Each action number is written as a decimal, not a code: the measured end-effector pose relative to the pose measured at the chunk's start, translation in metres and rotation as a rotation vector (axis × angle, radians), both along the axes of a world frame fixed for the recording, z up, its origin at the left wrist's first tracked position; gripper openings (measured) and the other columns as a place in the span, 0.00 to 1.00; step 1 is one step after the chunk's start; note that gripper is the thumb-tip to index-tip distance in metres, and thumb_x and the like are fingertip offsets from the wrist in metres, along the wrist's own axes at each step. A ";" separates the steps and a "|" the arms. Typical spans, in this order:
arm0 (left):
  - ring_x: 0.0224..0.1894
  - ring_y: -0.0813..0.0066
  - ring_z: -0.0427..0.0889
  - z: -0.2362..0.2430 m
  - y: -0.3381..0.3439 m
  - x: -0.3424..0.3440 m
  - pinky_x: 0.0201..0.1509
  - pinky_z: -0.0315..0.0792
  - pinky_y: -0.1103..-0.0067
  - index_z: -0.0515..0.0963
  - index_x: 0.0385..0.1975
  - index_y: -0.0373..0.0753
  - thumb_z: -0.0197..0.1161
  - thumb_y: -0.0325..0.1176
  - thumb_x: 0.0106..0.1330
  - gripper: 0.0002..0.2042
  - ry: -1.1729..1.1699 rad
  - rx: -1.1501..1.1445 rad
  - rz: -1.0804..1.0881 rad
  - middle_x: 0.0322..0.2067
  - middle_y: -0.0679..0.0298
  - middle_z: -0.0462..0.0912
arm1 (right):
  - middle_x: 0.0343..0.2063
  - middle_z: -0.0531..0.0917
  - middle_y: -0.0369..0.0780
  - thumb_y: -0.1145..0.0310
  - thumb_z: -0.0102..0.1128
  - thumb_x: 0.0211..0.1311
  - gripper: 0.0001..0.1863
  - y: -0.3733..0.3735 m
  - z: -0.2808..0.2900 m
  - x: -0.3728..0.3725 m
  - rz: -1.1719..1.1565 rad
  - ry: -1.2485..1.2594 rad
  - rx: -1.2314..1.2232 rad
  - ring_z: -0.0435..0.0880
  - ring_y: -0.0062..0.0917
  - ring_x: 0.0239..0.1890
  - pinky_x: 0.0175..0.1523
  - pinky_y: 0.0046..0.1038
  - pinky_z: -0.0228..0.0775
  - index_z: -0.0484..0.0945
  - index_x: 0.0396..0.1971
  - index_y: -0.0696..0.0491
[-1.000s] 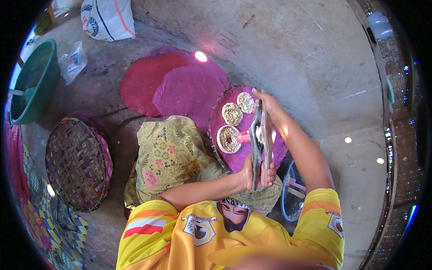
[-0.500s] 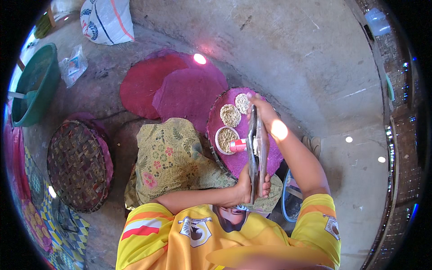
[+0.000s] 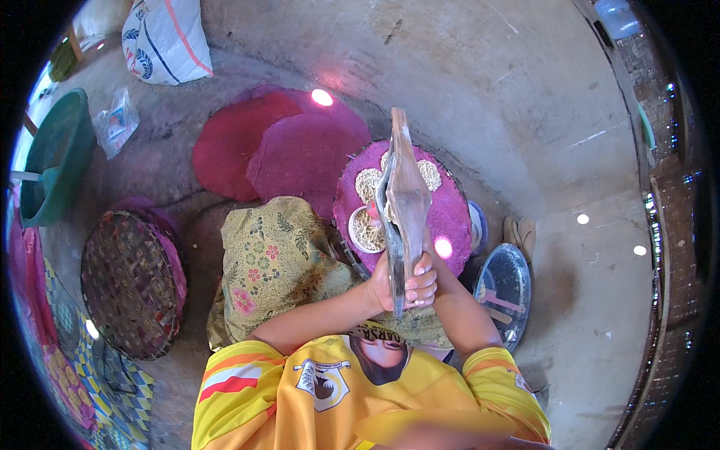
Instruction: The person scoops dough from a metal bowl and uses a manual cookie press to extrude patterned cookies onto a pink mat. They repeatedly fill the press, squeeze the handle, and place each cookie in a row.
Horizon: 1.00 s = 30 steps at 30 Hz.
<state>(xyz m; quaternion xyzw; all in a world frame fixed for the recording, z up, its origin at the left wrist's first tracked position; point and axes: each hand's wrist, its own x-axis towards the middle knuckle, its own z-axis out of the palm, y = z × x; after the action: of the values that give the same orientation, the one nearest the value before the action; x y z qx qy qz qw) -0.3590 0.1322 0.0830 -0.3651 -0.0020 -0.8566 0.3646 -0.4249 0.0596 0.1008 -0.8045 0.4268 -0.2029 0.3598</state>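
A two-handled wooden press (image 3: 411,199) stands lengthwise over a round tray lined with purple cloth (image 3: 450,202). My left hand (image 3: 386,283) is closed around the press's near end, its fingers wrapped over the right side. My right hand (image 3: 430,251) is at the press's right side, mostly hidden behind it. A bit of red shows beside the press's middle. On the cloth lie pale noodle discs (image 3: 367,184), another noodle disc (image 3: 429,175) and one partly covered by the press. A round white mould (image 3: 365,230) with pale strands in it sits left of the press.
A blue-rimmed tub (image 3: 517,262) with flat tools in it stands at the right, near sandals (image 3: 519,234). Round purple and red cloths (image 3: 307,157) lie beyond my patterned skirt. At the left are a woven tray (image 3: 127,285), a green basin (image 3: 56,165) and a white sack (image 3: 169,41).
My right hand has left the press's far end and come nearer to my left hand. The press has turned, its far end now further left. A noodle disc right of it is uncovered.
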 end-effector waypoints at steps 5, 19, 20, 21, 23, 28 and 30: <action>0.16 0.74 0.64 0.006 0.003 0.002 0.25 0.61 0.77 0.66 0.24 0.40 0.39 0.59 0.60 0.25 -0.060 -0.091 -0.034 0.13 0.68 0.63 | 0.50 0.68 0.48 0.48 0.49 0.59 0.27 0.010 -0.008 -0.009 0.058 0.113 -0.274 0.64 0.39 0.51 0.55 0.41 0.50 0.68 0.52 0.50; 0.14 0.73 0.64 0.009 0.021 -0.025 0.21 0.60 0.78 0.66 0.26 0.36 0.36 0.63 0.59 0.30 -0.103 -0.242 -0.255 0.13 0.64 0.63 | 0.63 0.53 0.48 0.36 0.49 0.50 0.39 0.035 -0.021 -0.025 0.098 0.526 -0.559 0.51 0.51 0.63 0.64 0.48 0.38 0.63 0.59 0.44; 0.14 0.72 0.64 0.009 0.022 -0.027 0.20 0.61 0.78 0.67 0.26 0.35 0.34 0.67 0.58 0.33 -0.121 -0.250 -0.278 0.13 0.63 0.64 | 0.60 0.58 0.50 0.35 0.53 0.46 0.44 0.033 -0.023 -0.025 0.060 0.466 -0.589 0.53 0.49 0.62 0.63 0.49 0.40 0.58 0.61 0.46; 0.14 0.72 0.64 0.009 0.022 -0.029 0.20 0.61 0.78 0.67 0.26 0.35 0.33 0.67 0.58 0.34 -0.130 -0.251 -0.298 0.13 0.63 0.64 | 0.59 0.59 0.50 0.35 0.55 0.44 0.47 0.032 -0.026 -0.025 0.022 0.412 -0.528 0.54 0.48 0.61 0.62 0.50 0.41 0.56 0.62 0.47; 0.14 0.72 0.64 0.009 0.022 -0.033 0.19 0.61 0.78 0.67 0.25 0.35 0.31 0.68 0.58 0.35 -0.140 -0.266 -0.351 0.13 0.63 0.64 | 0.57 0.62 0.50 0.35 0.59 0.40 0.53 0.030 -0.031 -0.023 -0.100 0.236 -0.329 0.57 0.47 0.60 0.60 0.51 0.43 0.51 0.63 0.50; 0.15 0.72 0.64 0.008 0.026 -0.043 0.20 0.60 0.78 0.66 0.27 0.34 0.34 0.64 0.60 0.32 -0.155 -0.296 -0.411 0.15 0.62 0.65 | 0.52 0.69 0.44 0.38 0.66 0.33 0.62 0.026 -0.038 -0.019 -0.101 0.300 -0.379 0.64 0.41 0.55 0.56 0.45 0.47 0.45 0.63 0.57; 0.15 0.72 0.64 0.006 0.027 -0.045 0.19 0.60 0.78 0.66 0.26 0.34 0.33 0.65 0.60 0.33 -0.187 -0.317 -0.391 0.14 0.62 0.65 | 0.53 0.69 0.42 0.39 0.67 0.32 0.63 0.025 -0.038 -0.019 -0.124 0.228 -0.344 0.64 0.40 0.55 0.55 0.46 0.47 0.44 0.63 0.58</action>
<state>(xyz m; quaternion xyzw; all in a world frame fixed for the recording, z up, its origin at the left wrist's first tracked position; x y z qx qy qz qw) -0.4044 0.1597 0.0890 -0.3302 -0.0992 -0.9298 0.1287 -0.4441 0.0847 0.0628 -0.8438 0.4728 -0.2021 0.1534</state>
